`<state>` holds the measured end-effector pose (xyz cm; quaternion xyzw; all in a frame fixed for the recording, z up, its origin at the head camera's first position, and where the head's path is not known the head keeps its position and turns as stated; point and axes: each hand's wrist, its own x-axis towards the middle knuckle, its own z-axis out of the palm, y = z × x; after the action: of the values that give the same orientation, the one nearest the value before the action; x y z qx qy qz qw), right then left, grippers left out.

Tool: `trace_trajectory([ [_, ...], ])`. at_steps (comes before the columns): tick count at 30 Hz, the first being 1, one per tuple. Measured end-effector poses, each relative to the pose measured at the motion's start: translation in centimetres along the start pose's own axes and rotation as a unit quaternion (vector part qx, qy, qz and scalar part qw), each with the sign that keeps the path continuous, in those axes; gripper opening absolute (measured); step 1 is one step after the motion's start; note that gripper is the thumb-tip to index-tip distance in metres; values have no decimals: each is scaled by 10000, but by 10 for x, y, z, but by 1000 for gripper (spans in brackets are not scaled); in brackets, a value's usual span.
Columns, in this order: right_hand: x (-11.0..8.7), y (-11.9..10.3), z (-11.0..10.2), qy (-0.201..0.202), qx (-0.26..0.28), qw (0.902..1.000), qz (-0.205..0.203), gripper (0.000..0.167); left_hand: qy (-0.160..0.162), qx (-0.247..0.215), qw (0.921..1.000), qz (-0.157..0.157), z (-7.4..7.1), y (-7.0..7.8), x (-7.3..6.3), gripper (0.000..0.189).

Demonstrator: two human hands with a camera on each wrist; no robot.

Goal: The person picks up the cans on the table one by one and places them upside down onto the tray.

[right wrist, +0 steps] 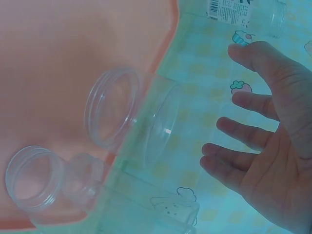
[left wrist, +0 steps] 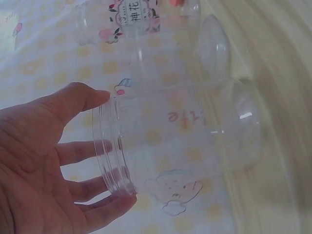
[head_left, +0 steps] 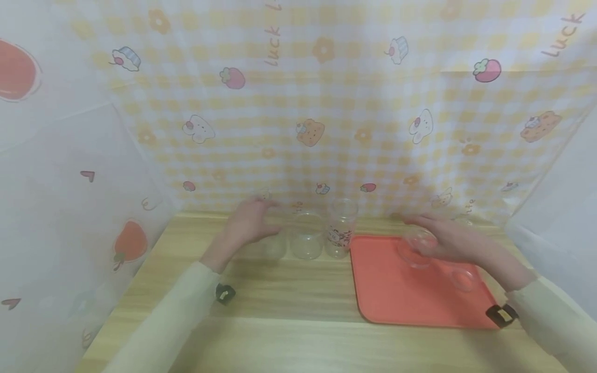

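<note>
My left hand [head_left: 247,223] curls its thumb and fingers round the threaded rim of an upright clear plastic jar [left wrist: 180,131]. Beside that jar stand another clear jar [head_left: 307,243] and a tall clear bottle [head_left: 340,235] with a printed label. On the right, my right hand [head_left: 448,238] hovers above the red tray [head_left: 392,295] with its fingers spread and nothing in them. Just apart from it, a wide clear jar [right wrist: 114,107] appears to stand mouth down on the tray. A narrower clear jar [right wrist: 34,178], also seemingly mouth down, stands near it.
A wooden table [head_left: 280,300] carries everything. Close behind the containers hangs a yellow checked cloth [head_left: 289,103] with printed figures. White printed sheeting [head_left: 79,207] borders the left side.
</note>
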<state>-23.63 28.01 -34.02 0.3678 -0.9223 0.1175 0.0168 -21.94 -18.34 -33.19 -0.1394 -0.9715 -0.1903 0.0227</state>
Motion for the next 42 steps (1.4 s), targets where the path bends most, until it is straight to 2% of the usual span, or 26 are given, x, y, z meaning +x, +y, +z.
trace_trajectory([
  [9, -8, 1, 1, 145, -11, 9999, 27, 58, 308, 77, 9987, 406, -14, -11, -13, 64],
  [15, -11, -1, 2, 295, -3, 9995, 73, 54, 247, -299, 9990, 236, -17, -15, -21, 63],
  [19, -14, -3, 3, 329, 55, 9994, 61, 57, 199, -422, 9987, 202, -18, -18, -25, 62],
  [28, -19, -1, 7, 702, -80, 9965, -443, 62, 210, -432, 9987, 153, -18, -24, -35, 62],
  [35, -21, -3, 7, 726, 83, 9968, -326, 59, 193, -409, 9989, 133, -18, -27, -42, 63],
  [42, -29, -1, 8, 726, 388, 9964, -209, 61, 116, -625, 9978, 168, -17, -26, -46, 63],
])
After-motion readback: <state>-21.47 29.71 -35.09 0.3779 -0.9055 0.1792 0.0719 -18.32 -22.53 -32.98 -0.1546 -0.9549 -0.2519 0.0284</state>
